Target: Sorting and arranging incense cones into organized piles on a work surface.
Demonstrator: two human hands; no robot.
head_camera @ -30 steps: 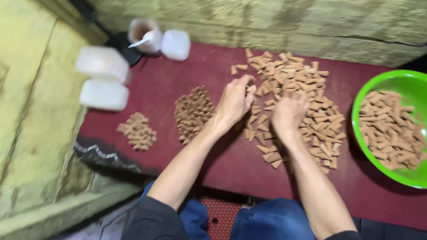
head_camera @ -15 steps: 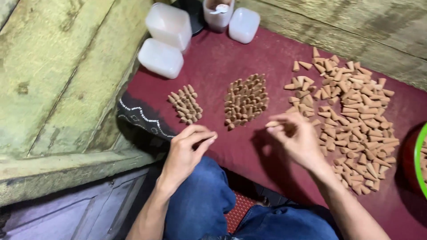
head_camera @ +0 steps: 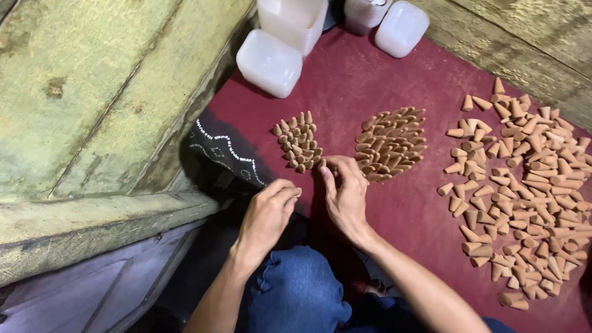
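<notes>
the right hand (head_camera: pixel 346 196) rests on the dark red cloth (head_camera: pixel 351 80), fingers loosely bent, its fingertips just at the near edge of the middle pile of cones (head_camera: pixel 391 143) and close to the lower end of the small pile of cones (head_camera: pixel 298 140). whether it pinches a cone there cannot be told, since the fingers hide their own tips. the left hand (head_camera: pixel 266 214) hangs nearer the body, curled into a loose fist with thumb against the fingers; it may hold something small inside, but that is hidden. it sits over the cloth's dark patterned edge (head_camera: pixel 219 148), a little apart from the small pile.

the two sorted piles lie side by side with a strip of bare cloth between them, the cones packed close (many standing with their tips up). the big loose scatter of cones (head_camera: pixel 524 179) spreads across the right side, well apart from both hands, with a clear lane of cloth between it and the middle pile.

at the far end stand white plastic boxes (head_camera: pixel 269 61), close to the wall. the green plank wall (head_camera: pixel 92 92) hems in the left side, so the open room lies mostly in front of the right hand and to its right. the knees in blue jeans (head_camera: pixel 296 290) are below both wrists.
</notes>
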